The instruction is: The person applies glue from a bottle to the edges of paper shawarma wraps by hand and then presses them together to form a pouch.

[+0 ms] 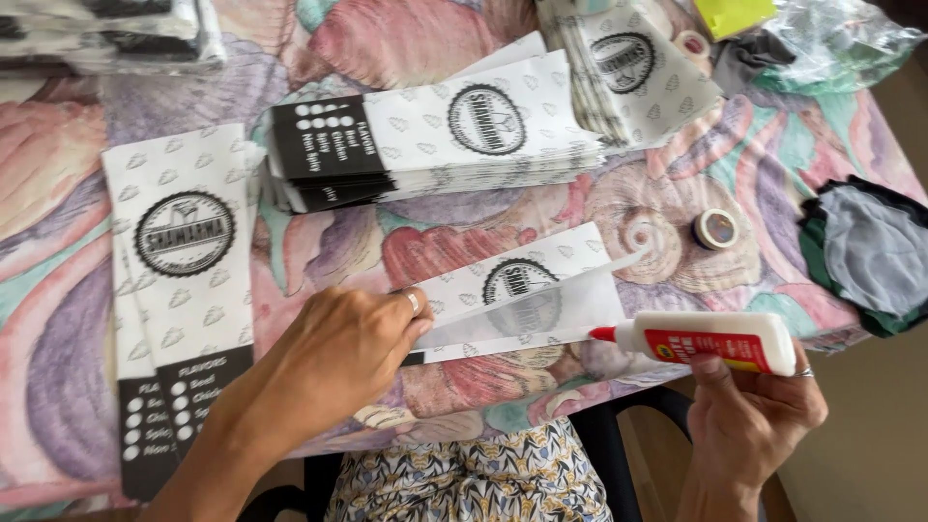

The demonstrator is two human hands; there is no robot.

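Left hand (pixel 343 353) pressing paper sleeve (pixel 527 300) flat, right hand (pixel 749 406) gripping glue bottle (pixel 710 341) at its edge

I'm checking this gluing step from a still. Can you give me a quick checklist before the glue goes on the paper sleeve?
1. Right hand grips glue bottle: ok.
2. Red nozzle points toward the sleeve edge: ok.
3. Left hand presses down the paper sleeve: ok.
4. Flap lifted clear: ok.
5. Nozzle open, glue flowing: cannot tell.
6. Tape roll lies apart from the sleeve: ok.
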